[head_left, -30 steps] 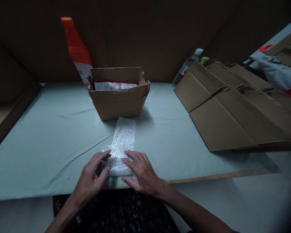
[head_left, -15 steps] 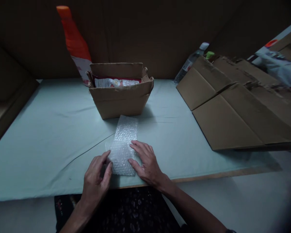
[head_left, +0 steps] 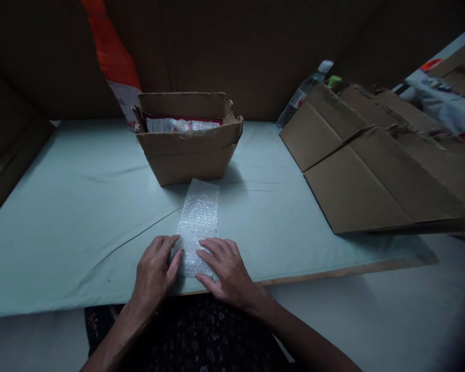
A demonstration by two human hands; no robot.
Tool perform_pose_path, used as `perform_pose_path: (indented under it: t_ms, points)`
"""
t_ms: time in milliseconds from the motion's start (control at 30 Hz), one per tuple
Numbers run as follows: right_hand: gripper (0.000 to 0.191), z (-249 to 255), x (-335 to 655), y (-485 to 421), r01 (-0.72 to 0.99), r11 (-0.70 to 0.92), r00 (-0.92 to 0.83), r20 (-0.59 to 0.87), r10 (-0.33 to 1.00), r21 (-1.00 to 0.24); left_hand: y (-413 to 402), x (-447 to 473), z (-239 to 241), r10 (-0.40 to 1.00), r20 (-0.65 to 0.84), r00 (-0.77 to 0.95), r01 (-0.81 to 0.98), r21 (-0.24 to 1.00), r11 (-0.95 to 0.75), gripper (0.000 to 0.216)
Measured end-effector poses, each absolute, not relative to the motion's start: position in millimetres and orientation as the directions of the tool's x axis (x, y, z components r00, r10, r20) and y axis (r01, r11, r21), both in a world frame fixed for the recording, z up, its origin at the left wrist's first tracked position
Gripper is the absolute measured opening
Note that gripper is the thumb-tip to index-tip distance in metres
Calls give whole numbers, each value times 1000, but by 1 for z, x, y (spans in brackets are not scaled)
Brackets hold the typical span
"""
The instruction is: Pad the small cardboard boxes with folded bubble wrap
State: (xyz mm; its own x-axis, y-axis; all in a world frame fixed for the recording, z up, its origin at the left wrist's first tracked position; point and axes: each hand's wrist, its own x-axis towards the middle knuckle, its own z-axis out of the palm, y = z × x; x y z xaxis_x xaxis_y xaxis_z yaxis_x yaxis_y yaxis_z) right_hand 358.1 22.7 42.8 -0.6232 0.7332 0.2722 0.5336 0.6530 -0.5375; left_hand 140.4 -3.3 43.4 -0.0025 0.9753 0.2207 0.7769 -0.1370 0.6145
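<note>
A strip of clear bubble wrap [head_left: 200, 207] lies lengthwise on the cloth-covered table, its far end close to the cardboard box. At its near left edge is my left hand [head_left: 155, 267], with the fingertips and thumb apart and touching or almost touching the edge. My right hand [head_left: 225, 268] rests on the near right part of the wrap, fingers spread and thumb low by the near edge. Both hands are open. Part of the wrap's near right side is hidden under my right hand.
An open cardboard box [head_left: 189, 157] holding printed packets [head_left: 182, 125] stands beyond the wrap. Behind it leans an orange-and-white bottle [head_left: 114, 57]. Flattened-looking cardboard boxes [head_left: 372, 181] fill the right, a clear bottle [head_left: 304, 93] behind them. The table's near edge [head_left: 313, 275] runs by my wrists.
My right hand has slid toward me and slightly left over the wrap. My left hand has shifted only a little. The whole view has tilted slightly.
</note>
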Motion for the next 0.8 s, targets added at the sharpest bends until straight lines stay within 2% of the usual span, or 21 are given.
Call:
perform_pose_path:
  t_ms: [67,167,267,400,467,600,733,800]
  points:
    - [49,46,359,23,519,666,-656,250,713,-536,-11,137,49,954,297,25,778,593,-206,32]
    - [64,52,362,22,467,716,-730,230,643,-519,-24,130,51,913,331,236,767,513,-385,41]
    - [55,52,363,20,480,736,-762,188,620,-478,-29,125,45,875,305,375,754,449,-480,45]
    - [32,51,362,22,472,727,-734,235,638,-499,-23,127,43,866,366,341,762,432,-483,33]
    - [27,52,363,24,441,690,-690,274,670,-574,-21,130,49,875,362,322,721,505,-474,27]
    - [24,53,370,23,409,592,-589,295,753,-695,-23,135,55,940,223,260,679,650,-342,18]
    - [28,55,377,18,495,645,-486,430,761,-582,-20,141,45,958,223,180,751,598,-280,21]
    - [27,56,378,16,519,684,-516,450,728,-512,-15,144,40,954,247,168,799,533,-279,22]
